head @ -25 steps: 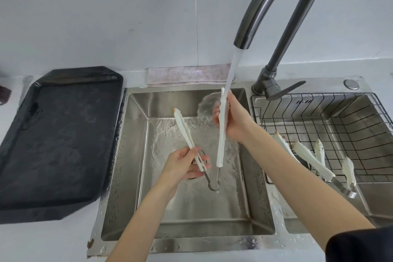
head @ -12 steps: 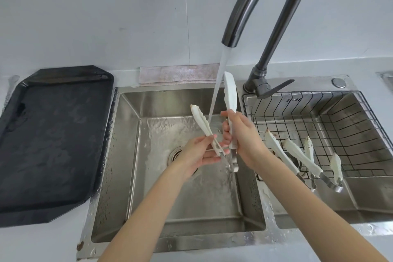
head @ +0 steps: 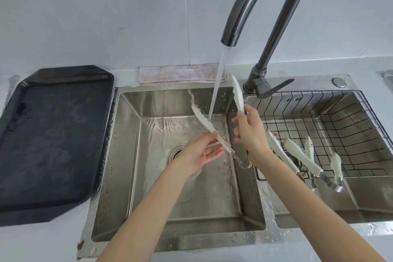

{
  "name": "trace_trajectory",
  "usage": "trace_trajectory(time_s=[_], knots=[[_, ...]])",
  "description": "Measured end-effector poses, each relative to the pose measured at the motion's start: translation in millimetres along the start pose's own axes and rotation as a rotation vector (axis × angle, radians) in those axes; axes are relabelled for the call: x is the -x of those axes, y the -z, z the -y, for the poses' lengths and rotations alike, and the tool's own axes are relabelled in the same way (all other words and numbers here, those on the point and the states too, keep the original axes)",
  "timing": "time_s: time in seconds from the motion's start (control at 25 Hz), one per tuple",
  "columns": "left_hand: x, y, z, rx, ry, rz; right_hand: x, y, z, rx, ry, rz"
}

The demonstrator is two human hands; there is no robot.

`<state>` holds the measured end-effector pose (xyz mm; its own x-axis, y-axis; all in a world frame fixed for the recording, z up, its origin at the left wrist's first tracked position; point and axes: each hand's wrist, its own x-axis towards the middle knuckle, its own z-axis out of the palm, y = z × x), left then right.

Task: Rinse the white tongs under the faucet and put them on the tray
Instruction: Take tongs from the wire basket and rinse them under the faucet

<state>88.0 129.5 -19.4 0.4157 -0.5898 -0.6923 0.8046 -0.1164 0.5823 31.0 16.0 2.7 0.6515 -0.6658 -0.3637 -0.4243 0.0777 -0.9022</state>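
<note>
1. The counter [head: 53, 244] is pale and carries a steel double sink [head: 174, 242]; its left basin is wet, with a round drain [head: 175, 152] in the floor.
2. A black tray [head: 51, 142] lies on the counter just left of the sink, its surface damp-looking.
3. The dark curved faucet [head: 251, 2] arches over the left basin, and its stream of water [head: 217, 87] runs down onto the white tongs [head: 207, 124].
4. A black wire basket [head: 340, 125] sits in the right basin with more white tongs [head: 297, 153] lying in it.
5. A pinkish cloth [head: 180, 73] lies folded along the far edge of the sink.
6. The white tongs are spread apart over the left basin, their metal hinge low and near.
7. The left hand [head: 202, 153] has its grip loosely round the left arm of the tongs, fingers partly spread.
8. The right hand [head: 249, 132] pinches the right arm, which points up and away.
</note>
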Motion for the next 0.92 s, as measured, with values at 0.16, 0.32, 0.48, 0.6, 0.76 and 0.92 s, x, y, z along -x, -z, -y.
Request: trace_trajectory(time_s=[0.16, 0.32, 0.48, 0.6, 0.76, 0.92], knots=[[-0.6, 9.7, -8.9, -0.013, -0.086, -0.040, -6.6, -6.3, -25.1, -0.041, -0.245, 0.036], [-2.1, 2.2, -22.3, -0.017, -0.195, -0.044, -3.2, -17.3, -43.2, -0.278, -0.549, 0.125], [-8.0, -5.6, -30.9, -0.081, -0.241, -0.041, -9.7, -27.7, -64.9, -0.403, -0.645, 0.165], [-12.2, -12.6, -32.7, -0.092, -0.212, -0.084, -11.5, -28.2, -68.6, -0.426, -0.653, 0.183], [-15.0, -19.6, -37.8, -0.059, -0.169, -0.103, -8.6, -24.5, -63.2, -0.435, -0.642, 0.184], [-10.6, -24.1, -42.3, -0.036, -0.267, 0.004, -5.8, -22.3, -60.6, -0.421, -0.590, 0.197]])
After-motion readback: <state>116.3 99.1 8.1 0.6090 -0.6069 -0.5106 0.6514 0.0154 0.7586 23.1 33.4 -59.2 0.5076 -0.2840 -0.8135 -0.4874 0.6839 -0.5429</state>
